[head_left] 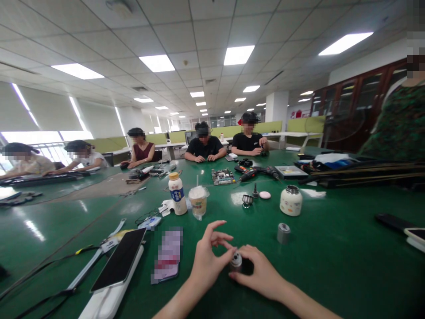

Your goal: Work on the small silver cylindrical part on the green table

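Note:
My left hand (208, 259) and my right hand (260, 271) meet low in the middle of the view over a green table (332, 266). Between them sits a small round silver-and-black metal part (236, 262). My right hand curls around its right side and grips it. My left thumb and forefinger pinch its top left edge, with the other fingers lifted and spread. A short grey metal cylinder (283, 233) stands just beyond my right hand. Farther back are a cream-coloured flask body (291, 200), a small metal ring part (247, 200) and a pale pink round lid (264, 195).
A dark phone (120, 260) on a white block and a second phone (168, 256) lie left of my hands. A milk bottle (177, 193) and a lidded drink cup (198, 201) stand ahead. A circuit board (223, 176) and power drill (259, 173) lie farther back. Several people sit around the table.

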Demonstrator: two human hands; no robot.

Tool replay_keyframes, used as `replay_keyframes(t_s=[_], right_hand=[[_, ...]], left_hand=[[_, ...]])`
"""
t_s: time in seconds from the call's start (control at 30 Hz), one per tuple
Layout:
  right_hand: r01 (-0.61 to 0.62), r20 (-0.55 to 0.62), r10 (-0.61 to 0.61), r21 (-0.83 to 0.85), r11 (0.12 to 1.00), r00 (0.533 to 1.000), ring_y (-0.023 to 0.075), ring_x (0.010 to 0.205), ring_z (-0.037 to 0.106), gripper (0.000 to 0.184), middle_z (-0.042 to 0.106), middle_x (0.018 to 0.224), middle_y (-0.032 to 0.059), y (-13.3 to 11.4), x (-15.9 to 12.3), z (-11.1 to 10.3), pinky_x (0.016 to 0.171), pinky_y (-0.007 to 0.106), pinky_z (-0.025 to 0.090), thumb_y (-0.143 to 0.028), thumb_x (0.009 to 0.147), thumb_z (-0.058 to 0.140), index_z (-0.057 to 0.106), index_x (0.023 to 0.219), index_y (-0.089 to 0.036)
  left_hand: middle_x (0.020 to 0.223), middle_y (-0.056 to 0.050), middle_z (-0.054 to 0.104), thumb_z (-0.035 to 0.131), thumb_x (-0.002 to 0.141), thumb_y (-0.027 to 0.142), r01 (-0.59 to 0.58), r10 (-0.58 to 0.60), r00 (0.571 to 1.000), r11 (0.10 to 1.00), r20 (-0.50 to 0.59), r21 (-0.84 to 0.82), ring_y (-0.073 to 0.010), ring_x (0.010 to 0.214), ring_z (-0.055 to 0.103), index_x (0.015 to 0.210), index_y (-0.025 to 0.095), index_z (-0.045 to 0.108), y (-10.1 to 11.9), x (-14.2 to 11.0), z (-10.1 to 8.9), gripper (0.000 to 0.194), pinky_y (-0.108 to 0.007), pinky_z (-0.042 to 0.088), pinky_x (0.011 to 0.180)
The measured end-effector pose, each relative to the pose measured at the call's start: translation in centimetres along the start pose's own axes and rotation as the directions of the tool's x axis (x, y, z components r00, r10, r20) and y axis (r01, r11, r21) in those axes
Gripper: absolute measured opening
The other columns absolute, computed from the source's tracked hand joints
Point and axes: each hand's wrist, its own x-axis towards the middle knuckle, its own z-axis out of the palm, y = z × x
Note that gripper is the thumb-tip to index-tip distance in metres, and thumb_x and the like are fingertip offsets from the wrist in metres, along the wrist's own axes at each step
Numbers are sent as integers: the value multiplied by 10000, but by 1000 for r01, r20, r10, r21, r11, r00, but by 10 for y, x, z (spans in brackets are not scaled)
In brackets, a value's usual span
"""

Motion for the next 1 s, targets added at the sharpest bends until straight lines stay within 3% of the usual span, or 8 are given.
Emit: replay_keyframes(t_s=[0.13, 0.27, 0.43, 0.53, 0.67, 0.83, 1.0], right_hand=[[-5, 9, 5, 7, 1000, 1000, 232, 876, 586, 217, 685, 900, 19, -2, 0, -3, 816, 324, 415, -349, 751, 769, 708, 920, -227], [-17, 19, 17, 4, 1000, 1000, 233, 877, 586, 237, 681, 896, 23, -4, -1, -4, 812, 320, 415, -363, 751, 767, 712, 931, -219], [-22, 19, 21, 5, 1000, 1000, 233, 878, 585, 243, 679, 897, 20, -4, -1, -4, 821, 325, 412, -367, 756, 763, 713, 944, -221], [-23, 16, 23, 3, 1000, 1000, 233, 877, 585, 243, 676, 896, 21, -3, -1, -3, 820, 327, 412, -370, 749, 768, 713, 930, -219], [-26, 18, 25, 8, 1000, 1000, 234, 887, 585, 238, 677, 906, 22, -2, -1, -3, 811, 322, 415, -366, 748, 770, 702, 918, -213], [-5, 1, 5, 9, 1000, 1000, 225, 868, 589, 209, 676, 880, 12, 3, -1, -1, 807, 321, 411, -345, 747, 775, 686, 881, -213], [9, -21, -9, 6, 1000, 1000, 221, 849, 592, 200, 672, 855, 9, 7, -1, 4, 801, 324, 411, -327, 742, 779, 673, 860, -205]], left_hand=[[895, -16, 733, 700, 741, 180, 36, -34, 999, 998, -37, 44, -182, 755, 727, 1228, 224, 442, -18, 10, -15, 553, -318, 526, 770], [874, -20, 730, 676, 691, 131, 108, -110, 993, 993, 39, 51, -186, 711, 727, 1259, 208, 425, -45, 10, -21, 626, -313, 542, 720], [908, -37, 755, 746, 661, 160, 128, -136, 990, 973, 31, 193, -227, 852, 716, 1273, 212, 432, -60, 6, -23, 689, -347, 507, 793], [787, -8, 765, 783, 660, 199, 158, -164, 986, 958, 8, 240, -233, 798, 716, 1249, 203, 460, -56, 6, -25, 671, -349, 489, 783], [768, -3, 781, 756, 721, 236, 168, -166, 986, 976, -27, 140, -235, 790, 728, 1189, 214, 480, -32, 9, -21, 545, -327, 481, 742], [756, 6, 781, 787, 698, 182, 90, -90, 995, 996, 51, -4, -218, 771, 729, 1161, 219, 499, 3, 6, -7, 546, -307, 501, 754], [736, 0, 781, 796, 682, 136, 79, -76, 994, 996, 75, -36, -208, 745, 729, 1100, 204, 535, 3, 0, 1, 497, -299, 521, 764]])
